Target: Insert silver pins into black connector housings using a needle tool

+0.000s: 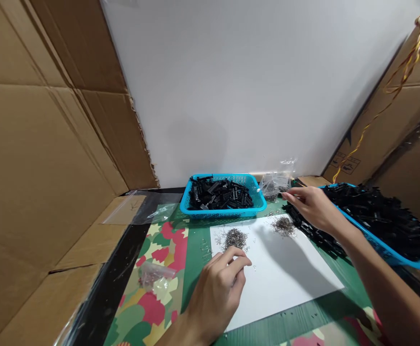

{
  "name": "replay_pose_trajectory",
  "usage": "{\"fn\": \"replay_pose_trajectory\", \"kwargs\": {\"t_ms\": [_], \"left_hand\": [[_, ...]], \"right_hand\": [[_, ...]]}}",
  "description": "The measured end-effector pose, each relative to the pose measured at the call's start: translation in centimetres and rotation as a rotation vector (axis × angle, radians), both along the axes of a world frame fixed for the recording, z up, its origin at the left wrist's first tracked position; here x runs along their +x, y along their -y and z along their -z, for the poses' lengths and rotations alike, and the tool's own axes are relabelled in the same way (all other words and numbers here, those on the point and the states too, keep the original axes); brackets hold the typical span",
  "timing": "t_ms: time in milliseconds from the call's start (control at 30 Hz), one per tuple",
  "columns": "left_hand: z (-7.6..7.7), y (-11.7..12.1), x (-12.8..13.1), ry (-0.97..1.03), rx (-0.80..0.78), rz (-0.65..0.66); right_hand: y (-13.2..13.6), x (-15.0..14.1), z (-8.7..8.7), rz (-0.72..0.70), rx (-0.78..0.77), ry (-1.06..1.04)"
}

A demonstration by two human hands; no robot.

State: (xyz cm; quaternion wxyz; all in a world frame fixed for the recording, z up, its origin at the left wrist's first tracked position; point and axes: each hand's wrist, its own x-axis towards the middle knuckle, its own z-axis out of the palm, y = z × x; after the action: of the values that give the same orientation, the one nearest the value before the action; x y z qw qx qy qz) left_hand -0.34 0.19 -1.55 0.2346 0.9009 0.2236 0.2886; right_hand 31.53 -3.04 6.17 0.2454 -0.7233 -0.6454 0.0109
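My left hand (219,286) rests over the left edge of a white sheet of paper (285,283), its fingers curled together just in front of a pile of tiny metal pieces (235,239). Whatever its fingertips may hold is hidden. My right hand (313,205) hovers above black plastic parts (316,235), thumb and forefinger pinched close to a clear plastic bag (274,185). I cannot make out what sits in that pinch. A second pile of tiny metal pieces (284,226) lies below it on the paper's far right corner.
A blue basket (222,213) of black plastic parts stands at the back; another blue basket (386,254), heaped high, is at right. Small clear bags (155,276) lie at left. Cardboard (51,144) walls the left side, and twisted cord (366,127) hangs at right.
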Motion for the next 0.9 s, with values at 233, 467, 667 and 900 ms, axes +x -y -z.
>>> {"fn": "replay_pose_trajectory", "kwargs": {"t_ms": [233, 467, 667, 900], "left_hand": [[0.0, 0.0, -0.2, 0.008, 0.006, -0.01], [0.0, 0.0, -0.3, 0.016, 0.038, -0.019], [-0.1, 0.2, -0.3, 0.003, 0.019, -0.012], [-0.9, 0.0, -0.2, 0.159, -0.289, -0.116]], "right_hand": [[-8.1, -4.9, 0.2, -0.237, -0.227, 0.062], [-12.7, -5.6, 1.7, -0.136, -0.425, 0.172], [-11.3, -5.5, 1.1, -0.175, -0.325, 0.085], [-6.3, -3.3, -2.3, -0.42, -0.201, -0.286]]}}
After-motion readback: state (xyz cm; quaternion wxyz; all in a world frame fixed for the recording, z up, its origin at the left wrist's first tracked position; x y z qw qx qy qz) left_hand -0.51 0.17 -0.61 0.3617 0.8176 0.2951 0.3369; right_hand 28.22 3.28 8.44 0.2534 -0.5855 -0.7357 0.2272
